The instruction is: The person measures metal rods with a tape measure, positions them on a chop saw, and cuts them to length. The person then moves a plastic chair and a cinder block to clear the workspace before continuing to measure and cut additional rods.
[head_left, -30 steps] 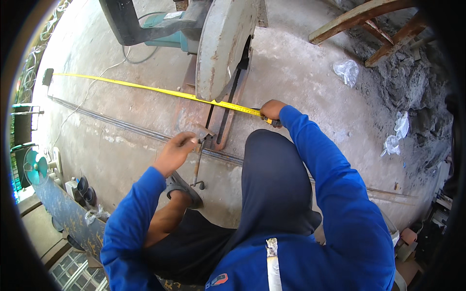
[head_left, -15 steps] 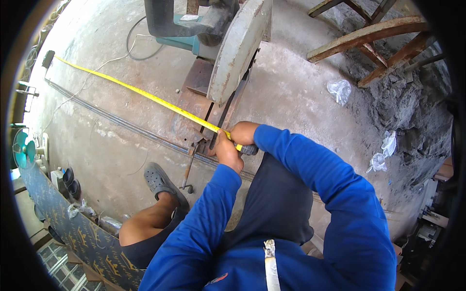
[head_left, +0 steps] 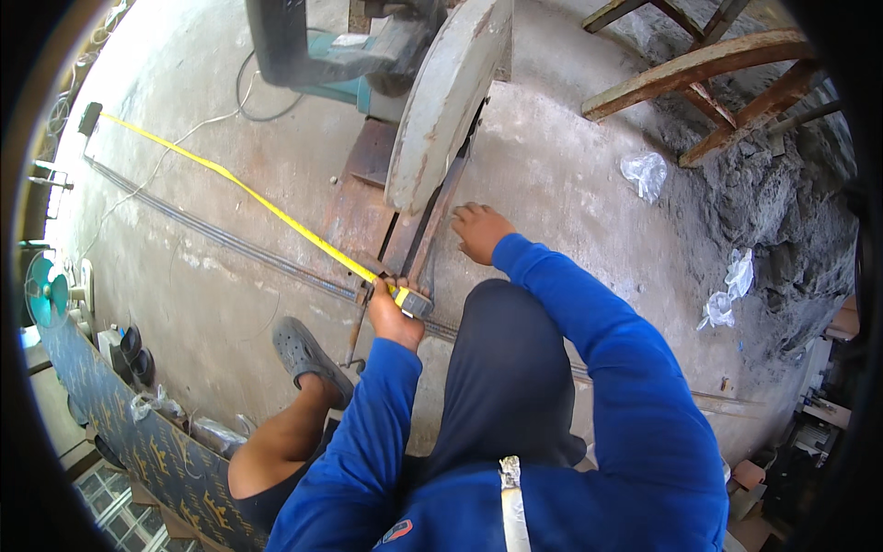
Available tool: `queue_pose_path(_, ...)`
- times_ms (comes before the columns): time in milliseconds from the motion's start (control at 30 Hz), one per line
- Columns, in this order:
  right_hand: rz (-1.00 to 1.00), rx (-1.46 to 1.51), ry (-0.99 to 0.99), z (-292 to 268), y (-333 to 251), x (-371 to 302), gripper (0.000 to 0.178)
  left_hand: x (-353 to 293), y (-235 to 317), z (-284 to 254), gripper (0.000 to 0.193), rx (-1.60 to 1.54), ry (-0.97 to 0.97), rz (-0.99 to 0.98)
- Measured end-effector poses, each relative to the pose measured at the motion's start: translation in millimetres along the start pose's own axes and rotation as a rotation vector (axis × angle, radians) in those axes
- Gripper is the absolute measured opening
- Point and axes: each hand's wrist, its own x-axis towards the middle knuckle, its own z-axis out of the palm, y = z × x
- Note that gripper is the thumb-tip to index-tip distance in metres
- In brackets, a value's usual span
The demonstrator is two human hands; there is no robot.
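My left hand (head_left: 397,317) is closed around the yellow and dark tape measure (head_left: 413,302), low beside the base of a cut-off saw. Its yellow blade (head_left: 276,210) stretches out to the far left and ends near a black block (head_left: 90,118). My right hand (head_left: 482,233) is empty, fingers apart and slightly bent, just right of the saw's rusty base (head_left: 368,189). Above it stands the saw's large grey blade guard (head_left: 446,110). Several thin steel bars (head_left: 212,234) run along the floor and pass by the clamp near my left hand.
A rusty metal frame (head_left: 704,74) stands at the far right beside a grey heap (head_left: 754,212). Crumpled clear plastic bags (head_left: 644,175) lie near it. A cable (head_left: 158,166) crosses under the tape blade. A green fan (head_left: 46,289) and a patterned board (head_left: 156,414) are at left.
My right hand has let go of the tape measure and moved slightly up and right. My left hand has drawn the case down and left, and the blade now bends slightly.
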Motion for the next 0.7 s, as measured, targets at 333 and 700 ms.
queue_pose_path(333, -0.285, -0.137, 0.379, 67.8, 25.1, 55.4, 0.041, -3.0, 0.9, -16.8, 0.034, 0.026, -0.004, -0.026)
queue_pose_path(700, -0.295, -0.098, 0.279, 56.4, 24.6, 79.3, 0.023, 3.4, -0.3, -28.5, 0.036, 0.07, -0.032, 0.008)
